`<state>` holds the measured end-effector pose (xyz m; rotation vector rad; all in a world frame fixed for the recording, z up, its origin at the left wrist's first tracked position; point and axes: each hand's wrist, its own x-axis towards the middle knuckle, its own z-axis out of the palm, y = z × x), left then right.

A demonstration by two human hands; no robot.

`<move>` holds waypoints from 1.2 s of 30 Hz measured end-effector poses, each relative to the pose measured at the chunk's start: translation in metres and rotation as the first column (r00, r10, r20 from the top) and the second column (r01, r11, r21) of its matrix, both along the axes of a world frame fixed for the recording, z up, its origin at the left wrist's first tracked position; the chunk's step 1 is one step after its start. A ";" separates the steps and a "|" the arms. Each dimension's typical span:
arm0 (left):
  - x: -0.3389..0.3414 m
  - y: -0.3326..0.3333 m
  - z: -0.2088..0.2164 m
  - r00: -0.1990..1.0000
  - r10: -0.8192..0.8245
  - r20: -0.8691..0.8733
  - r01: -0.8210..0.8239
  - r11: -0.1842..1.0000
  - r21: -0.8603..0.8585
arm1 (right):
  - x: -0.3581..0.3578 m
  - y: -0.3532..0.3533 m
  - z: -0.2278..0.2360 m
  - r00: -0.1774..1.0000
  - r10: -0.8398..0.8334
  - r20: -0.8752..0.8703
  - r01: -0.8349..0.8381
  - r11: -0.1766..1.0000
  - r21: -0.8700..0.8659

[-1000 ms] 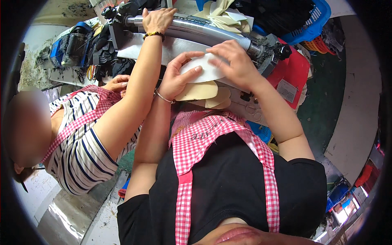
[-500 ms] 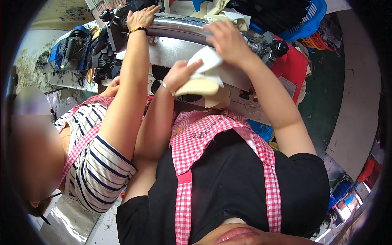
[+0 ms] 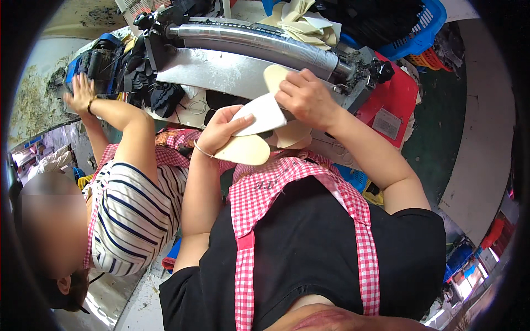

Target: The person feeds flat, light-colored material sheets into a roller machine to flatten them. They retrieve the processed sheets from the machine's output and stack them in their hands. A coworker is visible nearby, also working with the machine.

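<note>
My left hand [image 3: 225,128] is closed on a white insole-shaped sheet [image 3: 259,115], thumb on top. A cream insole [image 3: 243,150] sticks out below that thumb, in the same grasp. Pinched fingers of my right hand [image 3: 308,99] meet the far end of the white sheet. Another cream insole [image 3: 274,77] points up and away beside those fingers, its lower end hidden behind the hand and sheet. Under the white sheet, more tan insole pieces [image 3: 292,134] lie near the apron. Both hands are in front of a machine with a long shiny metal roller [image 3: 254,39].
Beyond the roller lies a heap of cream pieces [image 3: 309,25], with a blue basket [image 3: 422,33] of black material to its right. A red panel [image 3: 395,94] stands right of the machine. At left, a co-worker's hand [image 3: 83,95] reaches near black parts [image 3: 135,71].
My right hand has come back from the roller to the sheets in my left hand, which has moved lower left. The co-worker's hand has left the roller and swung to the left.
</note>
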<state>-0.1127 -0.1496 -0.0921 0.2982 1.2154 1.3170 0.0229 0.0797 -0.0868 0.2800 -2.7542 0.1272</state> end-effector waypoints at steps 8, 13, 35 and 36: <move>-0.051 0.097 -0.067 0.788 -0.049 -0.614 -0.106 0.971 -0.214 | -0.077 0.052 0.008 0.944 -0.313 0.102 0.327 0.928 -0.180; -0.027 0.078 0.002 0.918 -0.140 -0.372 0.108 0.989 -0.105 | -0.126 0.102 -0.004 0.644 -0.345 0.683 0.585 0.797 -0.149; 0.039 0.054 -0.046 0.369 0.185 -0.911 -0.205 0.972 0.114 | -0.118 0.099 -0.010 0.816 -0.324 0.479 0.509 0.796 -0.327; 0.059 0.046 -0.055 0.427 0.114 -0.897 -0.010 0.993 0.121 | -0.105 0.089 0.002 0.861 -0.354 0.366 0.481 0.800 -0.357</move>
